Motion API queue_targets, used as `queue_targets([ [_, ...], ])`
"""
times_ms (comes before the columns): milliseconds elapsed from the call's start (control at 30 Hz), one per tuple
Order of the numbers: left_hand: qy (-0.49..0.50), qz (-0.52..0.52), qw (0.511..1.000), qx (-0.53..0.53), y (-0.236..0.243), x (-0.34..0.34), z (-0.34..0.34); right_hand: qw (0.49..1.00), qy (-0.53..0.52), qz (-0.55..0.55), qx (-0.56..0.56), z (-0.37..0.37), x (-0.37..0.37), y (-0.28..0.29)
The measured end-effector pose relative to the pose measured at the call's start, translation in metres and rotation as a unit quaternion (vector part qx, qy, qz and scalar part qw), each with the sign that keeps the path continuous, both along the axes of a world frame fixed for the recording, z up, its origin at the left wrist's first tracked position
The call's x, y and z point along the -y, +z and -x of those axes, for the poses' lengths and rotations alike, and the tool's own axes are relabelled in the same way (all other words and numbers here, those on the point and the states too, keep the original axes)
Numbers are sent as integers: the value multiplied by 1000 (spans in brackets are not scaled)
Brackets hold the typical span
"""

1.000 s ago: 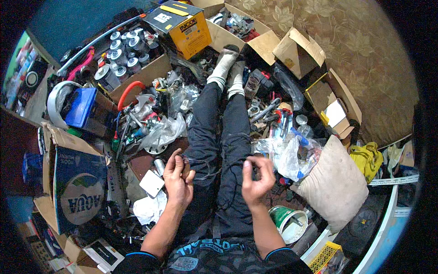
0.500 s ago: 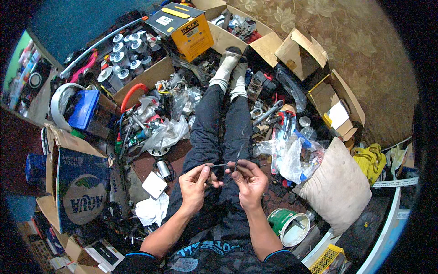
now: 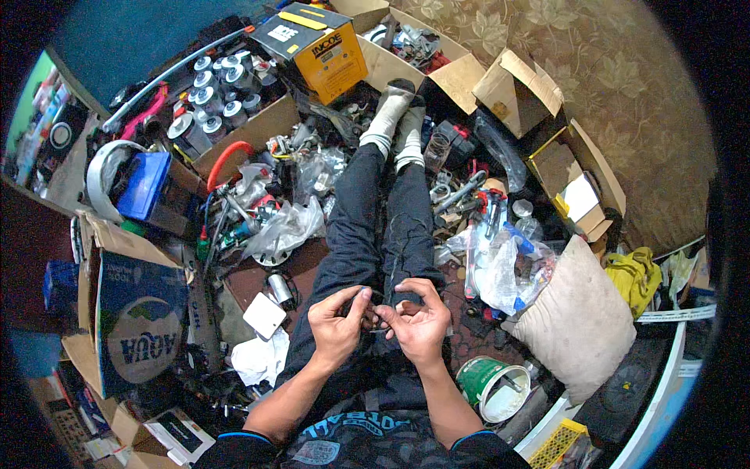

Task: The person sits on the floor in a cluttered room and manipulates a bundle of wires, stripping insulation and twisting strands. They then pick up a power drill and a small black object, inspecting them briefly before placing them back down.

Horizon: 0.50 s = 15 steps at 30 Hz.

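Note:
Above my lap, both hands are close together on a thin dark wire [image 3: 378, 295]. My left hand [image 3: 336, 328] is closed, thumb and forefinger pinching the wire. My right hand [image 3: 422, 332] meets it at the fingertips; its thumb and lower fingers press on the wire, while the forefinger is lifted and bent. Part of the wire is lost against my dark trousers [image 3: 355, 211], so its full length cannot be made out. My legs stretch straight ahead across the floor, ending in pale socks [image 3: 388, 117].
Metal parts and plastic bags [image 3: 289, 230] lie left of my legs, tools and bags [image 3: 500, 266] right. A blue carton [image 3: 141, 313], a white adapter-like square [image 3: 265, 315], a green tub [image 3: 488, 387], a pillow [image 3: 582, 320] and a yellow-black box [image 3: 332, 62] surround me.
My hands have drawn closer together. The right hand has turned and shifted slightly left, its forefinger now raised; the dark strand that stood up from it no longer shows there.

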<state>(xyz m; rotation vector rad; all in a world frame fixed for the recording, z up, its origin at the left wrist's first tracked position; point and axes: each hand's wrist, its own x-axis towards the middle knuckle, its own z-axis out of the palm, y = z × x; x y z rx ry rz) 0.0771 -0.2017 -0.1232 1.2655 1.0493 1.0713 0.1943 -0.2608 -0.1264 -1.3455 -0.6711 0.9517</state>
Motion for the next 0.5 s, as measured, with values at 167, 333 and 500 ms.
queue_targets([
  [167, -3, -76, 997, -24, 4, 0, 2, 998, 11, 22, -55, -2, -4, 14],
  [333, -12, -34, 999, 27, 3, 0, 5, 987, 59, 39, -144, -7, 2, -1],
  [500, -13, -3, 999, 40, 0, -4, 8, 977, 112, 36, -176, -18, 5, 5],
])
